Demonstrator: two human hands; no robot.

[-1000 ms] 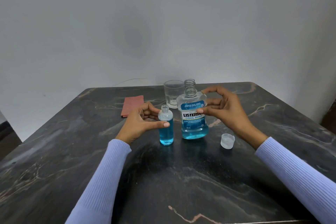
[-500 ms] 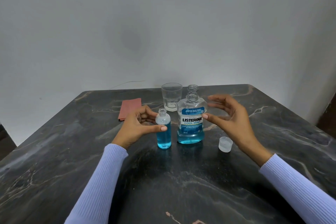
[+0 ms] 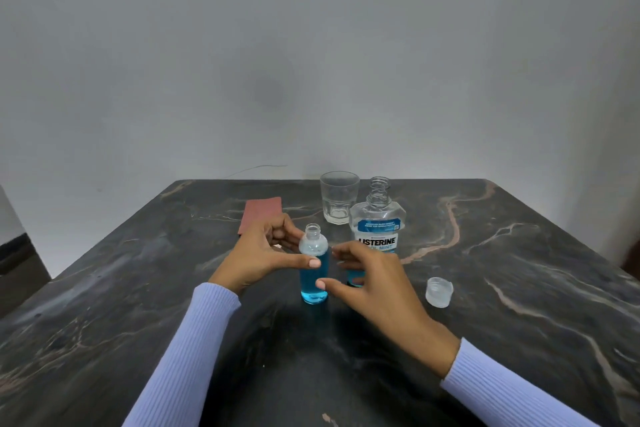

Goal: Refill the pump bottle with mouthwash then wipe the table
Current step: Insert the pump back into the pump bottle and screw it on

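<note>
Two hands at small bottle (image 3: 313, 269), table (image 3: 519, 288) centre: left hand (image 3: 263, 255) pinches its shoulder, right hand (image 3: 367, 282) spread wide, approaching. Listerine (image 3: 377, 230) at 1 o'clock. Best keep btl upright, neck uncovered.

Both hands forward, left hand (image 3: 256, 258) curled, right hand (image 3: 372, 279) spread with fingers loosely bent.
</note>
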